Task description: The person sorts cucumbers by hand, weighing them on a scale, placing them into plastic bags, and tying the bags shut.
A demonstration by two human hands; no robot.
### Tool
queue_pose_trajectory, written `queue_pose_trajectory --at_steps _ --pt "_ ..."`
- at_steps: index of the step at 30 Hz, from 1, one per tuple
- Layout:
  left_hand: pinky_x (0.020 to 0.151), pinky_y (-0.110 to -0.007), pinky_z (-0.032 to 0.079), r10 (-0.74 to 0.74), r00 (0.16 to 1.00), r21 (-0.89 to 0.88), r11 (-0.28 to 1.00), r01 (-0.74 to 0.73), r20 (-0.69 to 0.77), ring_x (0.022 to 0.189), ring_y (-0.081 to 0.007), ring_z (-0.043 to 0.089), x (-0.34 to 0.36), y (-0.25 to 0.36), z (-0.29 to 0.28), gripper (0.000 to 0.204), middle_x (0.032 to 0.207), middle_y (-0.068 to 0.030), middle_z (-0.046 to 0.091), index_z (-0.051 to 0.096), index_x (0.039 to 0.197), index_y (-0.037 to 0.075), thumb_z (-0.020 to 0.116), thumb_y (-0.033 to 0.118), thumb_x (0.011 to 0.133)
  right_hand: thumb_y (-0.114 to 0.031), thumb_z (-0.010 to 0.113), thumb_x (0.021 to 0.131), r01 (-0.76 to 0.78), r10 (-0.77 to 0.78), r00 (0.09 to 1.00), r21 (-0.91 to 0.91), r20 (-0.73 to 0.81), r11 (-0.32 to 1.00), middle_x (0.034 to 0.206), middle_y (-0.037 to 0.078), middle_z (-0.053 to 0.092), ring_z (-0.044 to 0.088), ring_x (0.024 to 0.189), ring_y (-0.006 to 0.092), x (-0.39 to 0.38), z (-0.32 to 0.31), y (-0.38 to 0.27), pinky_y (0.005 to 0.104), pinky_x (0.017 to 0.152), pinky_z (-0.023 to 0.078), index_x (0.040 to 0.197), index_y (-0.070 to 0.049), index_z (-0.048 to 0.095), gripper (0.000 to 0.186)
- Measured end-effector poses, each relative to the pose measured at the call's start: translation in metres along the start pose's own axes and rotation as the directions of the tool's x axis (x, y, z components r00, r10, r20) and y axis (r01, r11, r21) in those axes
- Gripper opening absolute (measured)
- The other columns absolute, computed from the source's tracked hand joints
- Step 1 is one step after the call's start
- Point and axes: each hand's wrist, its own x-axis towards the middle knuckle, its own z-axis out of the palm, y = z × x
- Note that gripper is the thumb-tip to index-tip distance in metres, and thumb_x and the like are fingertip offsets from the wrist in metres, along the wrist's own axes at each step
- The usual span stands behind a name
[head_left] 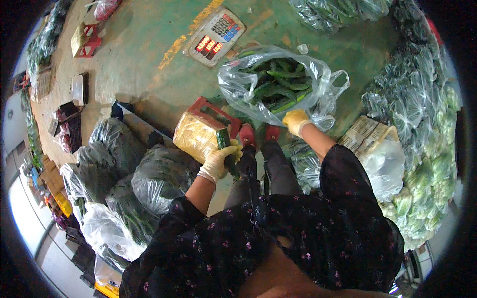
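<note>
My left hand (217, 163), in a pale glove, is closed round a dark green cucumber (222, 138). Its upper end sticks up beside a stool-like red frame with a yellowish wrapped top (193, 134). On the floor ahead, a clear plastic bag (231, 88) lies wide open with several cucumbers (279, 79) inside. My right hand (296, 121), in a yellowish glove, is closed at the near rim of this bag and grips its plastic. The fingertips of that hand are hidden from view.
Beyond the bag sits a digital scale (217, 37) with a lit red display. Stuffed plastic bags (164, 171) crowd the left. At right stand a beige crate (361, 134) and a long heap of bagged greens (412, 208). Another filled bag (338, 12) lies at the far edge.
</note>
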Motion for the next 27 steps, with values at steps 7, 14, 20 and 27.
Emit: queue_pose_trajectory --at_steps 7,14,20,27 --pt "0.065 -0.034 0.053 0.118 0.992 -0.051 0.992 -0.117 0.031 0.07 -0.0201 0.061 -0.069 -0.02 -0.024 0.031 0.081 -0.0077 0.061 0.054 0.109 0.004 0.068 0.011 0.083 -0.021 0.06 0.079 0.048 0.087 0.908 0.309 -0.41 0.95 0.093 0.015 0.065 0.06 0.088 0.0377 -0.059 -0.033 -0.009 0.0473 0.078 0.048 0.098 -0.011 0.067 0.022" --pt "0.067 -0.038 0.054 0.242 0.97 -0.434 0.871 -0.231 -0.03 0.071 -0.0207 0.062 -0.154 -0.052 -0.018 0.028 0.082 -0.0069 0.063 0.056 0.102 0.008 0.073 0.02 0.083 -0.015 0.066 0.081 0.132 -0.052 0.988 0.624 -0.144 0.77 0.101 0.011 0.068 0.064 0.091 0.0205 -0.086 -0.032 -0.045 0.0319 0.083 0.05 0.107 -0.005 0.067 0.028" --pt "0.071 -0.044 0.055 0.458 0.871 -0.628 0.628 -0.459 -0.177 0.078 -0.0227 0.063 -0.236 -0.096 -0.038 0.025 0.093 -0.01 0.063 0.05 0.109 0.006 0.061 0.007 0.087 -0.016 0.068 0.082 0.204 -0.357 0.924 0.606 0.141 0.769 0.1 0.013 0.07 0.067 0.088 0.0207 -0.075 -0.039 -0.079 0.032 0.08 0.052 0.108 -0.003 0.066 0.03" --pt "0.071 -0.028 0.053 0.611 0.563 -0.506 0.288 -0.813 -0.557 0.08 -0.0166 0.061 -0.349 -0.106 -0.098 0.026 0.099 -0.0111 0.063 0.053 0.113 -0.002 0.049 0.016 0.095 -0.015 0.068 0.081 0.123 -0.267 0.929 0.468 0.255 0.875 0.1 0.016 0.068 0.066 0.087 0.0249 -0.089 -0.106 -0.133 0.0332 0.079 0.052 0.11 0.001 0.063 0.033"
